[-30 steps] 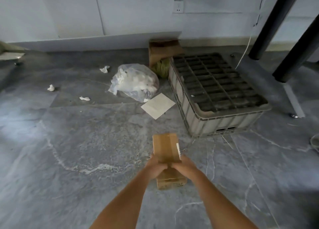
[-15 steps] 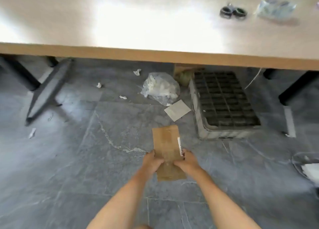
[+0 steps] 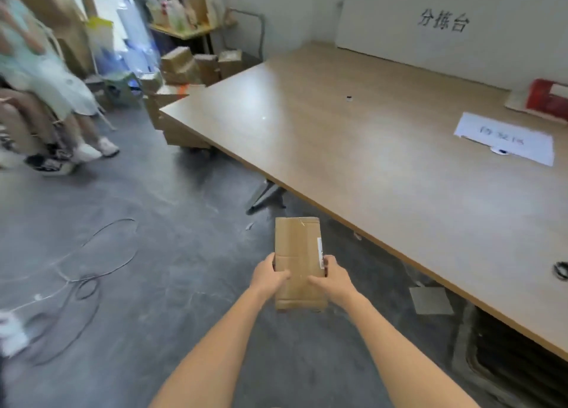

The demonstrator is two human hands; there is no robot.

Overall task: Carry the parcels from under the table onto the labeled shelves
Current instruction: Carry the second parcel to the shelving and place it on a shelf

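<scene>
A small brown cardboard parcel (image 3: 297,247) with clear tape and a white label on its right edge is held in front of me above the grey floor. My left hand (image 3: 268,275) grips its left side, thumb lying across the top face. My right hand (image 3: 332,278) grips its right side the same way. The wooden table (image 3: 368,149) stretches along my right, its near edge just beyond the parcel. No labeled shelf is visible in this view.
A seated person (image 3: 40,78) is at the far left. Black and white cables (image 3: 83,269) loop over the floor on the left. Stacked cardboard boxes (image 3: 196,66) and a cluttered rack stand at the back. A paper sign (image 3: 507,138) lies on the table; a crate (image 3: 516,358) sits underneath.
I have risen and turned left: the view went from the floor under the table to the tabletop and the room. Both hands kept hold of the parcel.
</scene>
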